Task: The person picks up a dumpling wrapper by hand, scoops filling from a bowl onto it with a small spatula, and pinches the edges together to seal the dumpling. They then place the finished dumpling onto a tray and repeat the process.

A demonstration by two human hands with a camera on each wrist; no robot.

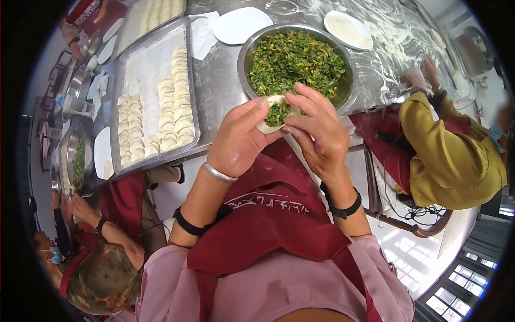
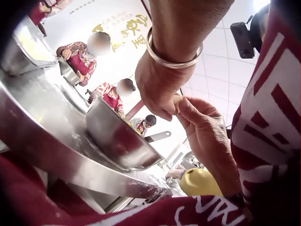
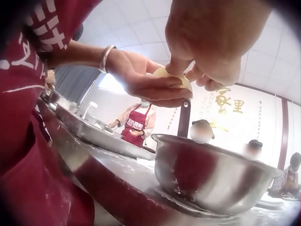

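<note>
Dumpling wrapper point(image 1: 274, 114) with green filling on it is held in the air between both hands, just in front of the big metal bowl point(image 1: 347, 88) of chopped green filling. Its open side is turned up toward the head camera, and its long axis runs roughly from lower left to upper right, though the fingers hide much of the edge. On the left, the left hand point(image 1: 236, 140) is cupped under the wrapper, with the fingers curled around it. On the right, the right hand point(image 1: 316, 129) is closed on the wrapper's rim, which is pinched by the fingertips. Further left, a metal tray point(image 1: 120, 80) with rows of finished dumplings is placed on the floured steel table point(image 1: 220, 80). White plates point(image 1: 238, 24) are seen behind the bowl. Other people in red aprons are seated at the table in a bright tiled room.
</note>
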